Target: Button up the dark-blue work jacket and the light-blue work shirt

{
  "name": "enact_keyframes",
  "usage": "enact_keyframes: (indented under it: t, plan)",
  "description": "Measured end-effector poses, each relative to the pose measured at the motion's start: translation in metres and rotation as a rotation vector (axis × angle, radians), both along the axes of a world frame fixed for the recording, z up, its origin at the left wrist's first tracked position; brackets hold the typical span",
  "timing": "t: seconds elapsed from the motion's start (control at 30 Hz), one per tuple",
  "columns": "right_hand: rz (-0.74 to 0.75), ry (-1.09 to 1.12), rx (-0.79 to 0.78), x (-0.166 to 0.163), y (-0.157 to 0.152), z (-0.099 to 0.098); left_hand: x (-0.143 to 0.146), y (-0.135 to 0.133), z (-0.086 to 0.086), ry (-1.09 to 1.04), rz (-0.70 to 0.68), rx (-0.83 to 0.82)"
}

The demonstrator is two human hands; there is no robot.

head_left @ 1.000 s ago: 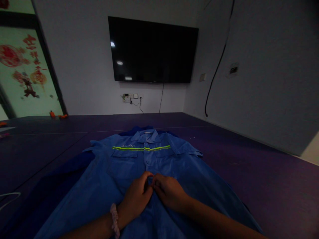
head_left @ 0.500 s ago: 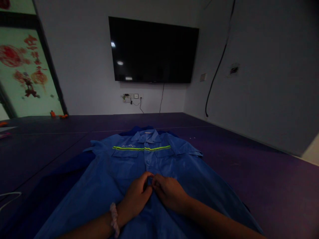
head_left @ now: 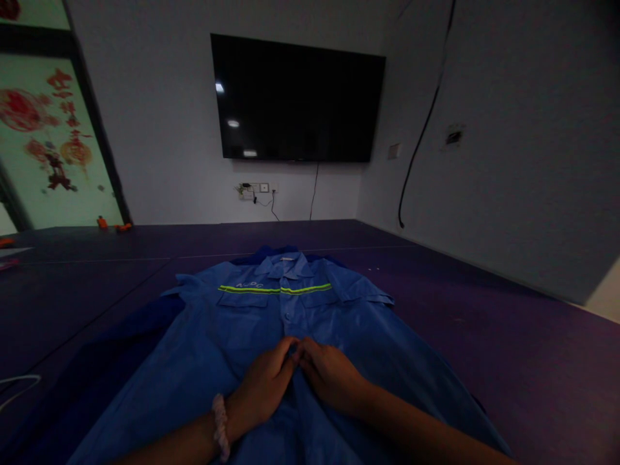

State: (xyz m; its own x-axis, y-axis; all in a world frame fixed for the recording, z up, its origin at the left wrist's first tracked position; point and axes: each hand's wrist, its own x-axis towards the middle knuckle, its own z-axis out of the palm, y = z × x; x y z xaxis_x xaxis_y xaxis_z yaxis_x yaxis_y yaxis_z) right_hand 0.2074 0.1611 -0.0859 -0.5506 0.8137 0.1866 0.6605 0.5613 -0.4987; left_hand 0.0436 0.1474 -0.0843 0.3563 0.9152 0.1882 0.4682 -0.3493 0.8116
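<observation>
A blue short-sleeved work shirt (head_left: 242, 329) lies spread out, its collar away from me, with a yellow-green stripe and white letters across the chest. My left hand (head_left: 266, 381), a pink scrunchie (head_left: 221, 427) on its wrist, pinches the front edge of the shirt around the middle of the button line. Fingertip to fingertip with it, my right hand (head_left: 332, 378) is closed on the same front edge. The fingers hide whatever button or buttonhole lies between them. Higher up, a button (head_left: 287, 317) shows on the placket.
Under the shirt lies a darker blue garment (head_left: 130, 342), on a purple floor (head_left: 484, 310). A white cable (head_left: 22, 378) lies at the left. A black cable (head_left: 419, 152) hangs down the right wall, and a television (head_left: 300, 100) is mounted ahead.
Both hands stay at the same spot on the shirt front. Their fingertips have drawn slightly closer together; the shirt lies as before.
</observation>
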Motion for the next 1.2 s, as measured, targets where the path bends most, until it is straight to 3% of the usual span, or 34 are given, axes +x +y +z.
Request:
enact_keyframes:
  t: [1.2]
  plan:
    - [0.024, 0.105, -0.049, 0.0001, 0.0062, -0.0061, -0.0022, 0.0015, -0.0055, 0.028, 0.045, 0.034]
